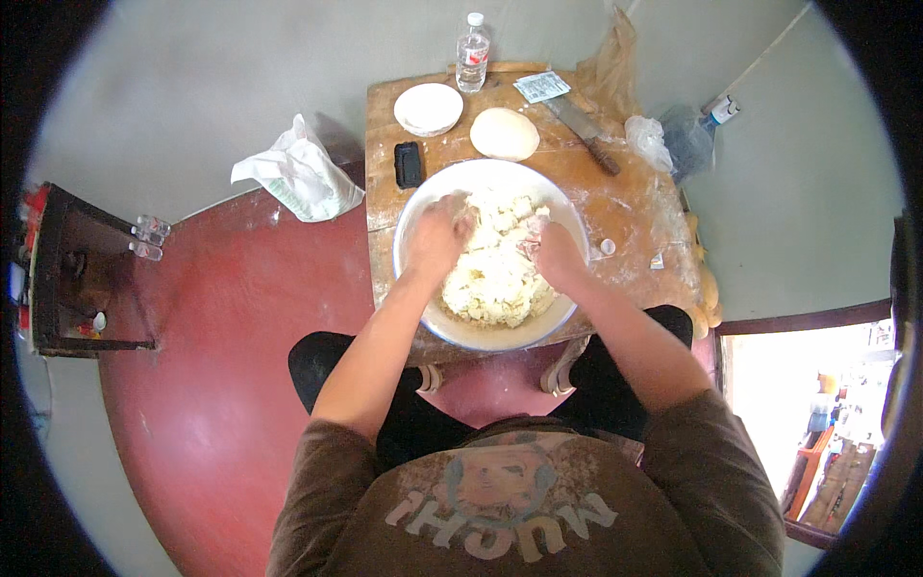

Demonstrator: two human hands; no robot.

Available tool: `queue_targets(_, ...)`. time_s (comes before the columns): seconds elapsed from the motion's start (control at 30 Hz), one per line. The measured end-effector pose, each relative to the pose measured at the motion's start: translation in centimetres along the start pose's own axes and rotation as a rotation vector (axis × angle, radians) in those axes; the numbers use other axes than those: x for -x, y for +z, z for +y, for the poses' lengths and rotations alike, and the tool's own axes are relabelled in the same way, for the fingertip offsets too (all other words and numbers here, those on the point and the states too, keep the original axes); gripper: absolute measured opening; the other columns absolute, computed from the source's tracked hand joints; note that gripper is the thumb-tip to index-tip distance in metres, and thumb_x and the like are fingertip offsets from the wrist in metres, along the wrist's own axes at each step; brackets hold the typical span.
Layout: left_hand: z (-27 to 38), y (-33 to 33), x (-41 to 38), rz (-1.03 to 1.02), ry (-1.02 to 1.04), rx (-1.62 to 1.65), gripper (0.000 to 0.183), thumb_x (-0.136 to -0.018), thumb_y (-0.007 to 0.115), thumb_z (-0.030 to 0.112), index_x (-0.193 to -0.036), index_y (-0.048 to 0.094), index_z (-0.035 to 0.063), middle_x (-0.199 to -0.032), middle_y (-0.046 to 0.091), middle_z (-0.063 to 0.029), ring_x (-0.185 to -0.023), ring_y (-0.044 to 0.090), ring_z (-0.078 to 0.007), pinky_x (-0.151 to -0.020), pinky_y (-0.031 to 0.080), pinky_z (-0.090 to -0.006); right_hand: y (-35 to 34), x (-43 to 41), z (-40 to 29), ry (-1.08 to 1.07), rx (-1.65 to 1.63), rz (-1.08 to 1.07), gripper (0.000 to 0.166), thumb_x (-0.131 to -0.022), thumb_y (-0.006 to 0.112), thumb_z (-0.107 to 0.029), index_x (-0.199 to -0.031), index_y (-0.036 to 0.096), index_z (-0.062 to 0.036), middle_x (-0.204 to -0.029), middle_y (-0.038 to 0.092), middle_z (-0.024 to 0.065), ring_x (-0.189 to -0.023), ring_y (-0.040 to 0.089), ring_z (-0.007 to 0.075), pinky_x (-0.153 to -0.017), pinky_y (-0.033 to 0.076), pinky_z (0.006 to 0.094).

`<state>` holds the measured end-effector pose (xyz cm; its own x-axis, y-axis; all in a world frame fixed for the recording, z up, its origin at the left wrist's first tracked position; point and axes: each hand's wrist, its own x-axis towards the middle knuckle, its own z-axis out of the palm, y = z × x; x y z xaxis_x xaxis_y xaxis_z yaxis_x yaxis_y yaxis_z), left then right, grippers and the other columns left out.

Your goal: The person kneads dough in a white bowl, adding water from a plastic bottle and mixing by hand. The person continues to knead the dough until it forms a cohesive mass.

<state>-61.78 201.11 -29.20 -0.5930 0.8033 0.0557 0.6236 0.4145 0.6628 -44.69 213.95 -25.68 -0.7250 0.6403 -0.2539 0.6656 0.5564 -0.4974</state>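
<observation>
A large white basin [497,337] with a blue rim sits at the near edge of the wooden table, holding crumbly pale dough [497,285]. Inside its left part, my left hand [441,234] is at the dough's edge, fingers curled and partly hidden. My right hand [551,249] touches the dough on the right, its fingers coated with it and blurred. Whether either hand grips a lump is not clear. Just beyond the basin rests a smooth round ball of dough [505,134], beside a white bowl [428,109].
On the floured wooden table [634,238] lie a cleaver [580,130], printed packets [542,86], a black tray [408,165], a white cap [608,247] and a plastic bag [649,143]. A water bottle [473,58] stands at the back. A white bag [306,177] is left of the table.
</observation>
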Motion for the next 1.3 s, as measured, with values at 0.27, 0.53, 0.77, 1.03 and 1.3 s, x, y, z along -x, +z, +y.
queue_targets(0.27,2.8,3.9,-7.6,-0.413,-0.214,0.121,0.074,-0.061,0.085,0.035,-0.124,0.064,0.0010,-0.121,0.064,-0.0242,-0.113,0.062,-0.0324,-0.095,0.050,-0.0361,-0.4,1.0,-0.3,0.300,0.021,0.094,0.032,-0.080,0.071,-0.019,-0.105,0.066,0.0015,-0.101,0.068,0.0246,-0.096,0.066,0.0398,-0.085,0.053,0.0444)
queue_targets(0.53,4.0,-0.3,-1.5,-0.412,0.227,0.063,0.051,-0.066,0.082,0.023,-0.106,0.064,-0.0023,-0.100,0.065,-0.0203,-0.094,0.063,-0.0329,-0.084,0.049,-0.0384,-0.1,0.6,3.2,-0.111,-0.376,0.257,0.044,-0.088,0.063,-0.029,-0.121,0.058,-0.0009,-0.107,0.065,0.0279,-0.104,0.061,0.0417,-0.092,0.047,0.0474)
queue_targets(0.77,6.0,-1.7,9.8,-0.143,0.453,0.042,0.046,-0.066,0.075,0.005,-0.111,0.062,0.0046,-0.100,0.057,-0.0130,-0.101,0.055,-0.0326,-0.089,0.048,-0.0419,2.0,-1.6,-2.1,-0.003,-0.234,-0.016,0.037,-0.096,0.052,-0.031,-0.115,0.066,-0.0024,-0.103,0.067,0.0219,-0.104,0.061,0.0392,-0.094,0.046,0.0440)
queue_targets(1.03,0.3,-3.2,8.1,-0.217,0.167,-0.220,0.079,-0.071,0.074,0.002,-0.140,0.037,-0.0025,-0.134,0.046,-0.0262,-0.114,0.056,-0.0409,-0.100,0.047,-0.0432,7.7,5.0,-3.4,-0.228,0.328,-0.001,0.047,-0.091,0.052,-0.031,-0.127,0.058,-0.0015,-0.127,0.055,0.0182,-0.126,0.039,0.0356,-0.108,0.022,0.0551)
queue_targets(1.3,-1.2,-1.4,3.1,-0.412,-0.134,-0.115,0.078,-0.072,0.069,-0.004,-0.140,0.032,-0.0076,-0.132,0.044,-0.0338,-0.119,0.051,-0.0481,-0.100,0.047,-0.0468,8.2,-2.8,-3.8,-0.269,0.468,-0.083,0.050,-0.087,0.055,-0.037,-0.128,0.059,-0.0079,-0.125,0.057,0.0106,-0.124,0.038,0.0309,-0.104,0.023,0.0556)
